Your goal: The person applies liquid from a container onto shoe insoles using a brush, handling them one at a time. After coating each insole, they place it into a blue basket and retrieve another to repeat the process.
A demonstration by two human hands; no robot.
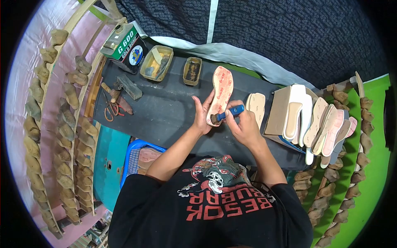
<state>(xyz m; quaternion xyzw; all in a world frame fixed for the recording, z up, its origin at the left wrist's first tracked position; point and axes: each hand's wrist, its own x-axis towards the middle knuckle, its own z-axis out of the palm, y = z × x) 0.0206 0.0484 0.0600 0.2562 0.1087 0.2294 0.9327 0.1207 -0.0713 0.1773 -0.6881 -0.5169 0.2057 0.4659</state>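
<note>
My left hand holds a flat pinkish-tan shoe insole by its heel end, toe pointing away from me over the dark worktable. My right hand grips a blue-handled brush whose dark bristles touch the heel of the insole. Both hands work close together in front of my chest.
A green-and-white G 600 glue can and two open tins stand at the table's far side, scissors and tools to the left. Stacked insoles lean at right. Racks of shoe lasts flank both sides; a blue crate sits below.
</note>
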